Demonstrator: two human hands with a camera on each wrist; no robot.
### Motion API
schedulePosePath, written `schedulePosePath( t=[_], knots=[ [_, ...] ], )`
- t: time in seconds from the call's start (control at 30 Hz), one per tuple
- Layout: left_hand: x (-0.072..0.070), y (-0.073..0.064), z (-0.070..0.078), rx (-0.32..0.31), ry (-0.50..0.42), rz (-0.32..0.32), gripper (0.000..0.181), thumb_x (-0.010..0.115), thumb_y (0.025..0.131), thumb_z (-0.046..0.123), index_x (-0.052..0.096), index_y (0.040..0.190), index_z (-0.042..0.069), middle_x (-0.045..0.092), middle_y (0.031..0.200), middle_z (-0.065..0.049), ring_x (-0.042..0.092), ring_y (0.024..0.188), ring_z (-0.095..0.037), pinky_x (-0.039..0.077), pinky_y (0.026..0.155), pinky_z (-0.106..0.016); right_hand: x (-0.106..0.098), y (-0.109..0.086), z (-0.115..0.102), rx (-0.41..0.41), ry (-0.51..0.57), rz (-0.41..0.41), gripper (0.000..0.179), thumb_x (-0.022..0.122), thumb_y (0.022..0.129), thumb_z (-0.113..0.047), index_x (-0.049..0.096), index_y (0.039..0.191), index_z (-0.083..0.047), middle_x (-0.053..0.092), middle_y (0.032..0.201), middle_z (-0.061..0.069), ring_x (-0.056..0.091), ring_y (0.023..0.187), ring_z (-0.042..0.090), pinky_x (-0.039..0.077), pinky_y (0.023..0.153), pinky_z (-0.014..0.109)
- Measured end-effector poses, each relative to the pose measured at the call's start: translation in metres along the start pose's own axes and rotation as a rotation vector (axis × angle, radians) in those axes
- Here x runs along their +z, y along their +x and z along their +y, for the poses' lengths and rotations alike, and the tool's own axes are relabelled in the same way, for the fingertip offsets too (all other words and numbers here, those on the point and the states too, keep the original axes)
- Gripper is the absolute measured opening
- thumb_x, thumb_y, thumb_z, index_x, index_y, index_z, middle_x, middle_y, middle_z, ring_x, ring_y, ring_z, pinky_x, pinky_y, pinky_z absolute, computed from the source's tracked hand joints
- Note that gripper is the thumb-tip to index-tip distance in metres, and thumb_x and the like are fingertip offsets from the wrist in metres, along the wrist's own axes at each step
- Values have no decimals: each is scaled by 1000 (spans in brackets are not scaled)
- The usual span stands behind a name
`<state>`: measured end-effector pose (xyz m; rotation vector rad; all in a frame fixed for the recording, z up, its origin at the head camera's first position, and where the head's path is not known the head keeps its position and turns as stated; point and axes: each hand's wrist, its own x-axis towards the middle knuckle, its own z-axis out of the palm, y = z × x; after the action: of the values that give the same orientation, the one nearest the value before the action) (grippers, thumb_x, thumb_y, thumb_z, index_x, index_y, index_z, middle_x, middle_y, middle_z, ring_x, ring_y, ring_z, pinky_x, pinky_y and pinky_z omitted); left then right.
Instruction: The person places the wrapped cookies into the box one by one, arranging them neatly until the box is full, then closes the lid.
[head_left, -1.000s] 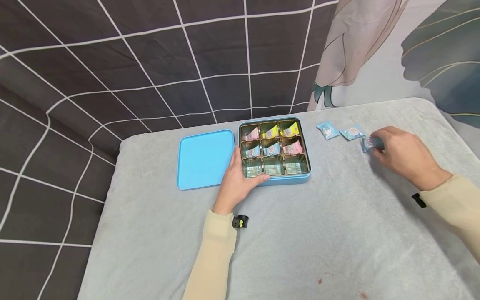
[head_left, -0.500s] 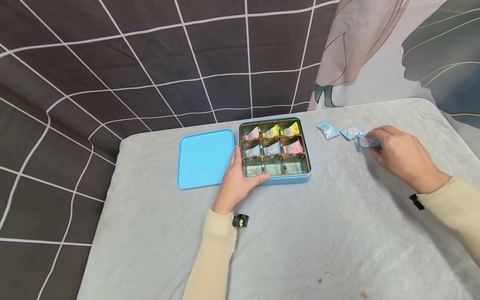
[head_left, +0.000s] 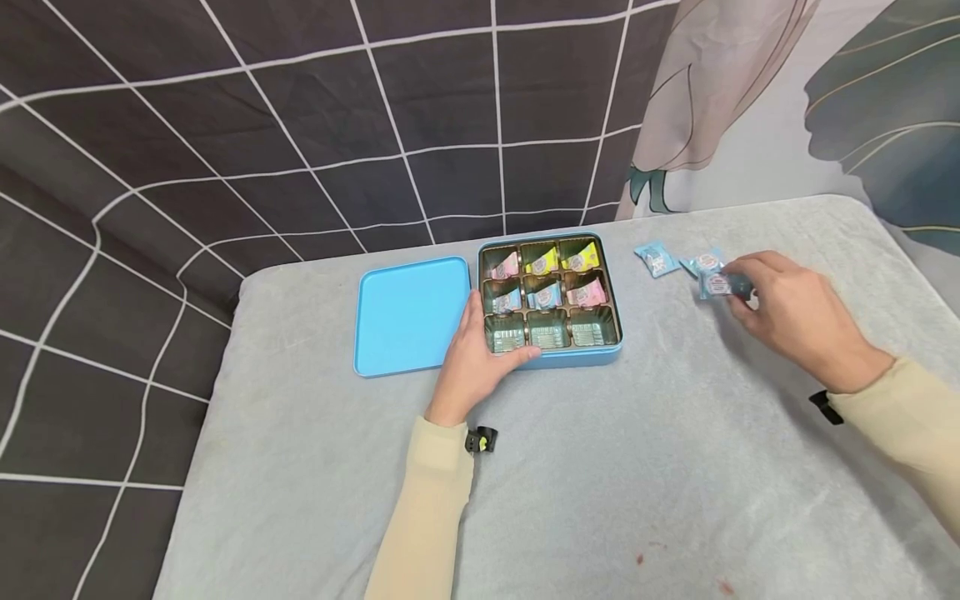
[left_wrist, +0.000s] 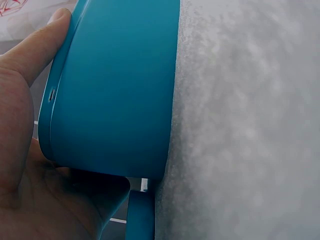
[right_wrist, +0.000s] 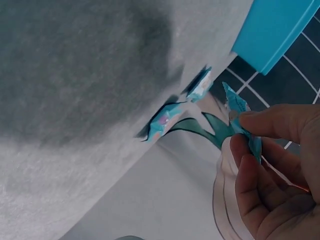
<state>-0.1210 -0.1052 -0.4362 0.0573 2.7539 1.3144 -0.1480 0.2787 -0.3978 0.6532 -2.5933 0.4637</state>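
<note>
1. Left of centre: the lid (head_left: 411,317) lies flat.
2. Centre: the left hand (head_left: 476,358), thumb and fingers apart, touches the box (head_left: 577,360) at its lower left corner.
3. Right of centre: two blue sweets (head_left: 657,259) lie.
4. Further right: the right hand (head_left: 798,321) clamps a third sweet (head_left: 712,285) between thumb and fingers. Carrying it seems the step in hand; the next move likely calls for steady leftward travel.

The right hand (head_left: 798,317) has carried its blue packet (head_left: 715,285) leftward, nearer the box (head_left: 581,359)
</note>
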Motion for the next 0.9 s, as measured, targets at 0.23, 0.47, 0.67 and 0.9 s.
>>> schedulePosePath(
  t=[0.23, 0.47, 0.67, 0.9],
  knots=[
    [-1, 1, 0, 5, -2, 2, 123, 82, 78, 55, 7, 162, 4, 8, 169, -11, 16, 152, -25, 26, 119, -46, -2, 4, -10, -11, 3, 15, 36, 75, 71, 6, 67, 106, 3, 67, 101, 19, 62, 72, 29, 49, 60, 52],
    [-1, 1, 0, 7, 1, 6, 123, 82, 78, 55, 7, 162, 4, 9, 168, -11, 16, 152, -26, 26, 119, -47, -1, 5, -17, -16, 24, 13, 37, 75, 72, 4, 66, 107, 4, 67, 104, 19, 64, 72, 30, 51, 60, 50],
    [-1, 1, 0, 6, 3, 0, 123, 82, 79, 55, 7, 162, 5, 8, 168, -11, 15, 152, -26, 25, 119, -47, -1, 5, -24, -29, 31, 27, 39, 76, 71, 3, 67, 109, 3, 68, 107, 19, 66, 73, 29, 51, 60, 48],
    [-1, 0, 0, 1, 0, -4, 123, 82, 78, 54, 6, 162, 6, 9, 168, -12, 15, 152, -26, 25, 119, -46, 0, 4, -37, -75, 46, 71, 35, 75, 72, -3, 69, 107, 0, 69, 106, 17, 65, 73, 27, 49, 57, 48]
  ],
)
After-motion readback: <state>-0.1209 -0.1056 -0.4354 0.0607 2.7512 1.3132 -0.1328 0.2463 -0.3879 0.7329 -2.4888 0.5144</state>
